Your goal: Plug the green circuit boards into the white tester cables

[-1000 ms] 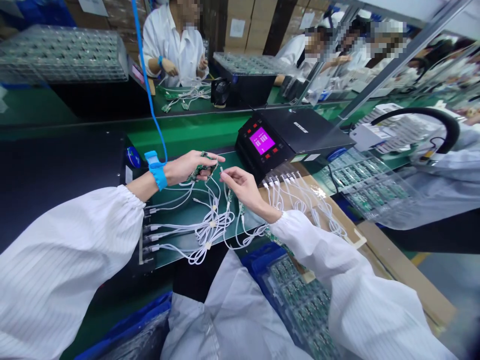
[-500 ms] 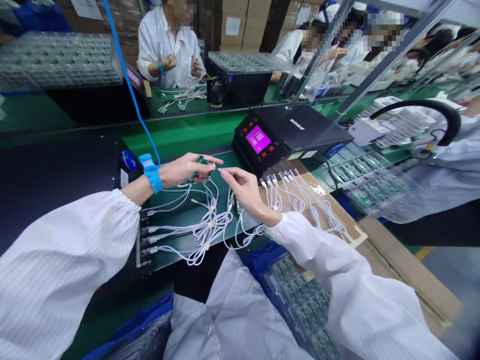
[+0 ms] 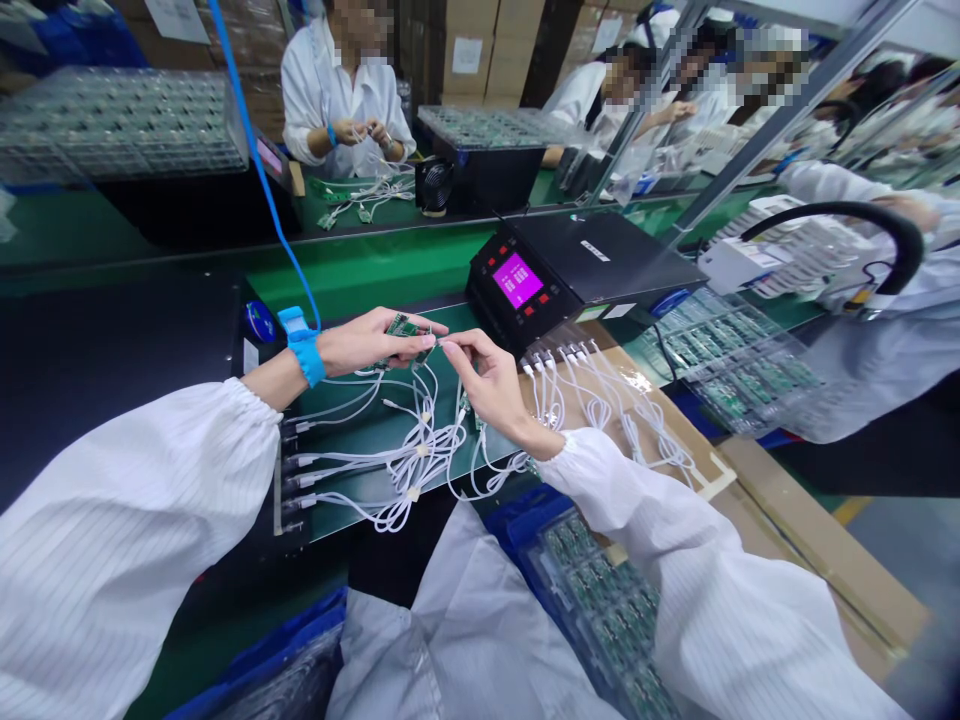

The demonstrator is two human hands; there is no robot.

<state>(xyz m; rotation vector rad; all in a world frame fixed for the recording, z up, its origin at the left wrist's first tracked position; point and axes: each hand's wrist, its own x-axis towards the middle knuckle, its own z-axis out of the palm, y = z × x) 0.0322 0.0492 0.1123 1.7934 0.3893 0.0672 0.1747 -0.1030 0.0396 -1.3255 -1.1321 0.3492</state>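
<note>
The wristband (image 3: 302,350) is bright blue, the screen (image 3: 517,281) magenta, the sleeves (image 3: 161,500) white, seemingly pin-striped.

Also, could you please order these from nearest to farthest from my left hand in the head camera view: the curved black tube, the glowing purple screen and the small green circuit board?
1. Small green circuit board: held in the left hand.
2. Glowing purple screen: to the hand's right, on the black box.
3. Curved black tube: far right side.

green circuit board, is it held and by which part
The left hand holds the green circuit board by its lower part, thumb in front; whether the right hand holds anything is unclear.
</note>
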